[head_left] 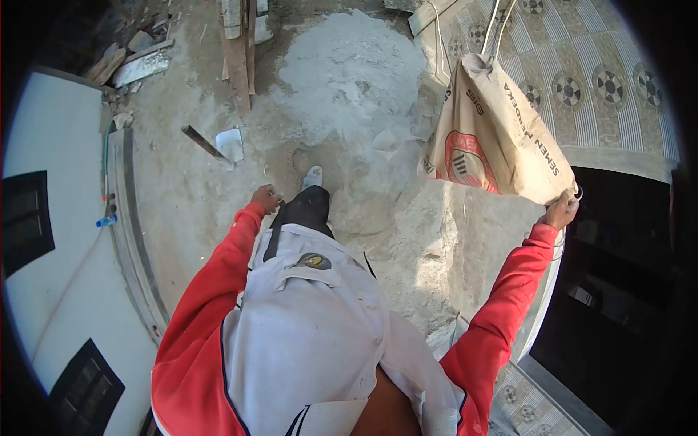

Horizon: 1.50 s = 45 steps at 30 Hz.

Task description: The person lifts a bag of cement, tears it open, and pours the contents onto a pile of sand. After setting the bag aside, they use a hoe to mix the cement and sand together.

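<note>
The right hand (561, 211) is raised out to the side at the end of a red sleeve, its fingers clamped tight on a bunched corner of a tan cement sack (494, 131). The sack stretches up and away from the hand, slack and creased, its red round mark and dark lettering facing the camera, its far end near the patterned tiles (582, 87). It hangs clear of the ground, above the edge where those tiles meet the rough grey floor. The left hand (265, 198) is low beside the forward leg, fingers curled in toward the palm; it is too small to tell whether anything lies inside it. A pale shoe (313, 176) steps onto the dusty ground just ahead of that hand. Further ahead spreads a heap of grey powder (349, 73), with wooden planks (238, 51) lying along its left side. A flat blade on a dark handle (231, 144) lies on the ground between the planks and the left hand. To the right of the sack-holding arm, a dark opening (618, 276) fills the frame.
</note>
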Tool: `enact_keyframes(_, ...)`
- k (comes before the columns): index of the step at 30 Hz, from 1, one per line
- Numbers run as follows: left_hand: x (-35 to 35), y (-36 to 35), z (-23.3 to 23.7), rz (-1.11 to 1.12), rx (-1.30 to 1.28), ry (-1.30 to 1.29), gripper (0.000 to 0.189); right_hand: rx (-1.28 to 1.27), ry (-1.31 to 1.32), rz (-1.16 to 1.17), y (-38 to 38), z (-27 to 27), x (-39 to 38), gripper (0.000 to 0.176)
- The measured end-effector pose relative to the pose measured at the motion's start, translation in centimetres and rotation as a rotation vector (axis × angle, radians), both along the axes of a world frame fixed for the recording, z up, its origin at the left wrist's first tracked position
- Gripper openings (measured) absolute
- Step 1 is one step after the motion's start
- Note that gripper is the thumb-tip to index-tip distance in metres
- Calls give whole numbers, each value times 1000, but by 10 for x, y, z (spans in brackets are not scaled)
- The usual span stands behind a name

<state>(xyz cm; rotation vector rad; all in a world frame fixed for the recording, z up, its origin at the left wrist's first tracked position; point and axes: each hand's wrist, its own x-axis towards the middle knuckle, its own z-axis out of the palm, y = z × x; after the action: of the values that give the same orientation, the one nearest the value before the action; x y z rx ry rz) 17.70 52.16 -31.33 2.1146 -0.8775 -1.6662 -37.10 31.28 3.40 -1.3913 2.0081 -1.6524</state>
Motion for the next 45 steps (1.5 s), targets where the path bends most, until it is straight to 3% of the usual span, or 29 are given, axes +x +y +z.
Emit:
enact_keyframes(1,-5,9,-2,-41,33,-15,21,34,-233,169,12,-27,-3,19)
enact_keyframes(3,-14,30,7,-222,14,-59,24,-270,-381,65,30,-46,-16,18)
enact_keyframes(4,-19,45,0,-196,15,-62,24,-395,-483,31,53,-25,38,17)
enact_keyframes(6,-8,82,-21,-282,-281,-213,31,-234,-394,-10,55,-72,20,18)
enact_keyframes(7,-5,96,-23,-212,-191,-173,34,-94,-284,-47,56,-88,15,19)
enact_keyframes(9,10,120,-24,-215,-182,-180,32,-448,-513,-54,58,-73,51,22)
enact_keyframes(11,26,152,-24,-127,-161,-304,27,-207,-243,-37,56,-85,61,24)
enact_keyframes(12,27,177,-5,-99,-19,-240,26,-187,-145,22,58,-84,68,26)
enact_keyframes(14,46,153,7,14,28,-197,24,-266,-113,90,42,-74,88,28)
enact_keyframes(15,52,178,5,42,55,-194,24,-222,-87,170,41,-80,97,29)
enact_keyframes(16,59,190,-7,185,95,-154,27,-21,-9,253,40,-79,102,29)
enact_keyframes(19,76,197,3,139,83,-204,27,-164,34,319,34,-51,146,27)
enact_keyframes(23,98,221,-12,259,16,-168,26,-215,-211,485,34,12,236,26)
enact_keyframes(27,146,248,-25,339,-56,-42,23,-344,-25,524,33,57,351,29)
enact_keyframes(28,169,246,-20,371,-68,-57,23,-374,-5,546,28,65,379,29)
enact_keyframes(30,196,263,-8,267,93,-242,21,-327,-207,578,34,81,447,30)
enact_keyframes(31,210,268,-3,316,46,-341,19,-309,-207,579,34,86,464,30)
enact_keyframes(34,255,276,-8,676,-39,-98,16,-429,-183,590,3,93,505,32)
enact_keyframes(35,261,270,1,661,-45,-110,16,-344,-125,524,-6,100,508,32)
enact_keyframes(38,277,268,-8,742,-95,-75,17,-386,-232,638,-20,91,529,29)
enact_keyframes(43,267,262,-40,610,-41,87,16,-371,-311,788,-37,59,555,24)
enact_keyframes(44,264,260,-34,551,-25,58,20,-356,-363,804,-40,46,561,26)
enact_keyframes(45,258,264,-48,384,-141,-147,26,-341,-395,805,-34,37,568,26)
